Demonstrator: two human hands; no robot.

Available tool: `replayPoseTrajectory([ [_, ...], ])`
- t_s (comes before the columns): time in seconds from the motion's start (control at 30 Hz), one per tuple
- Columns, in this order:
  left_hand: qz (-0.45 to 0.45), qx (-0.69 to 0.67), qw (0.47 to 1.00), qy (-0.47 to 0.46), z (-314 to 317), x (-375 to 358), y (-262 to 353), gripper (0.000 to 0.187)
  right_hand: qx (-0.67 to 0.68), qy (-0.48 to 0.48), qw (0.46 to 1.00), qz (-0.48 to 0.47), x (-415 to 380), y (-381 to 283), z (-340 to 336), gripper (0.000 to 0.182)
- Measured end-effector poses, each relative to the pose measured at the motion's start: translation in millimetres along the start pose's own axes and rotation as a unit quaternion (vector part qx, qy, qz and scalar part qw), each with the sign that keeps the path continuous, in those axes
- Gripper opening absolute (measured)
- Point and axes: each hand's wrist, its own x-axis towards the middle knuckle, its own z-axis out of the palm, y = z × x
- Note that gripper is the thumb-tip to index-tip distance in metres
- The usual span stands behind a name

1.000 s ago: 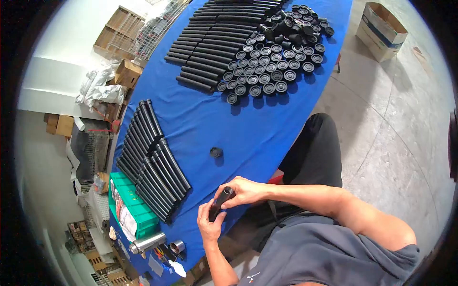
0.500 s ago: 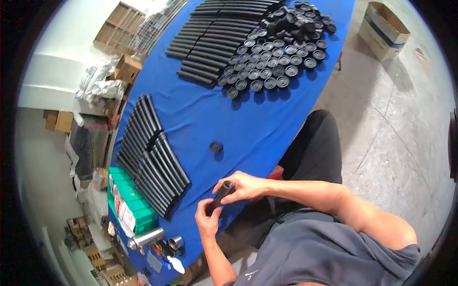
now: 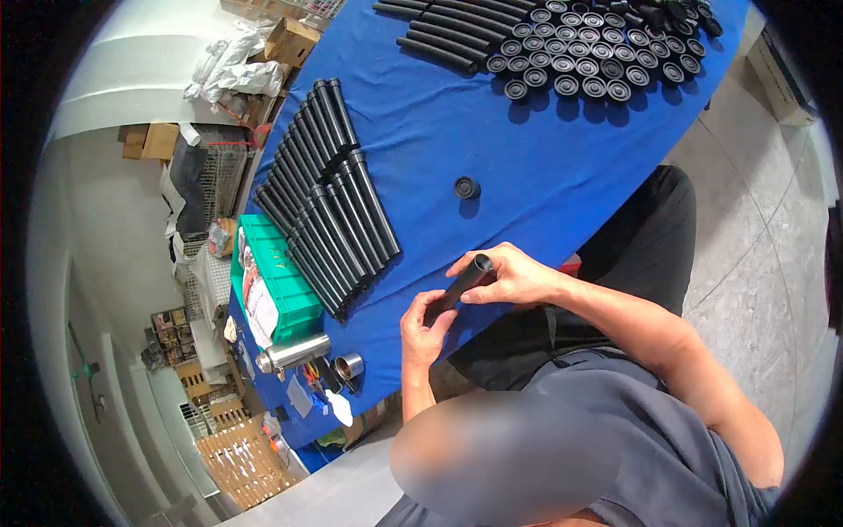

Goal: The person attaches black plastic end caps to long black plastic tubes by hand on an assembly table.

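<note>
A black tube (image 3: 463, 283) is held tilted between my two hands near the front edge of the table, its round end opening pointing up. My left hand (image 3: 426, 325) is wrapped around the lower part of the tube. Higher up, the fingers and thumb of my right hand (image 3: 514, 277) close around it near the upper end. Just beyond the hands, a single round black cap (image 3: 466, 187) lies on the blue cloth. To the left, black tubes with collared ends (image 3: 334, 215) are laid out in two rows.
Many round black caps (image 3: 566, 85) cover the far side of the blue-covered table (image 3: 562, 184), beside more black tubes (image 3: 448, 35). At the left edge stand a green crate (image 3: 294, 294), a steel flask (image 3: 294, 353) and a metal cup (image 3: 349, 365). A cardboard box (image 3: 781, 79) sits on the floor.
The camera view has turned, so the table and its contents appear shifted right and upward. Both hands still hold the tube in much the same pose.
</note>
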Motion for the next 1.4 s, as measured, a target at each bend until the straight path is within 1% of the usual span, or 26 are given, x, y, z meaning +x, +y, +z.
replayPoseTrajectory([
  [0.1,0.023,-0.021,0.999,-0.017,0,2,4,0.04,0.003,0.006,1.0,0.003,0,3,0,0.035],
  [0.2,0.102,0.062,0.993,0.022,7,3,24,0.034,-0.014,0.018,1.0,0.005,-1,-2,0,0.032],
  [0.23,0.093,0.069,0.993,0.01,8,5,23,0.035,-0.021,0.018,1.0,0.005,-1,-5,1,0.031],
  [0.27,0.082,0.076,0.994,0.003,8,5,21,0.035,-0.034,0.025,0.999,-0.017,1,-4,1,0.03],
  [0.33,0.063,0.072,0.995,-0.013,7,5,15,0.035,-0.01,0.027,0.999,0.025,0,-8,3,0.031],
  [0.37,0.041,0.001,0.999,-0.007,8,0,10,0.035,0.044,0.018,0.998,0.036,0,7,3,0.052],
  [0.4,0.022,-0.072,0.997,-0.003,13,-3,3,0.035,-0.008,0.004,1.0,0.018,2,3,2,0.058],
  [0.43,0.026,-0.255,0.966,0.015,20,-6,-2,0.036,-0.059,-0.008,0.998,-0.001,3,-4,2,0.063],
  [0.47,0.109,-0.381,0.918,0.022,26,-5,-3,0.034,-0.108,-0.016,0.994,-0.019,3,-7,3,0.069],
  [0.5,0.101,-0.477,0.872,0.049,30,-6,10,0.032,-0.144,-0.023,0.988,-0.057,4,2,5,0.082],
  [0.53,0.095,-0.568,0.814,0.075,33,-7,22,0.031,-0.166,-0.04,0.983,-0.068,5,1,7,0.081],
  [0.57,0.091,-0.6,0.793,0.054,30,-7,14,0.028,-0.189,-0.055,0.977,-0.08,5,-1,8,0.079],
  [0.6,0.068,-0.639,0.763,0.061,32,-8,7,0.028,-0.211,-0.067,0.971,-0.09,5,-4,7,0.078],
  [0.7,-0.018,-0.735,0.673,0.083,41,-9,-10,0.026,-0.161,-0.073,0.984,0.004,6,-10,7,0.068],
  [0.73,-0.034,-0.748,0.656,0.093,48,-11,-11,0.027,-0.167,-0.065,0.983,-0.028,7,-1,5,0.06],
  [0.8,-0.069,-0.771,0.623,0.11,59,-15,-6,0.03,-0.194,-0.049,0.976,-0.085,7,1,5,0.057],
  [0.83,-0.07,-0.763,0.634,0.106,61,-19,0,0.034,-0.166,-0.042,0.984,-0.054,6,-2,5,0.056],
  [0.9,-0.077,-0.766,0.632,0.092,64,-22,-1,0.034,-0.106,-0.032,0.994,0.006,3,-11,6,0.053],
  [0.93,-0.078,-0.767,0.631,0.086,65,-23,-1,0.034,-0.109,-0.034,0.993,0.008,2,-12,6,0.052],
  [1.0,-0.092,-0.763,0.632,0.1,67,-23,5,0.034,-0.118,-0.037,0.992,0.01,1,-13,3,0.05],
  [1.03,-0.1,-0.76,0.633,0.107,68,-25,7,0.034,-0.119,-0.034,0.992,-0.013,1,-10,2,0.049],
  [1.1,-0.09,-0.761,0.637,0.084,68,-27,-1,0.036,-0.122,-0.028,0.99,-0.058,2,-4,0,0.046],
  [1.2,-0.082,-0.756,0.647,0.054,72,-28,2,0.036,-0.146,-0.033,0.985,-0.087,2,-2,-1,0.043],
  [1.23,-0.078,-0.754,0.651,0.044,74,-26,7,0.036,-0.135,-0.036,0.987,-0.078,2,-3,-1,0.043],
  [1.3,-0.075,-0.762,0.643,0.014,77,-21,11,0.034,-0.116,-0.045,0.991,-0.059,2,-6,-1,0.043],
  [1.4,-0.057,-0.768,0.638,-0.012,79,-16,-2,0.034,-0.166,-0.049,0.983,-0.057,3,0,-4,0.046],
])
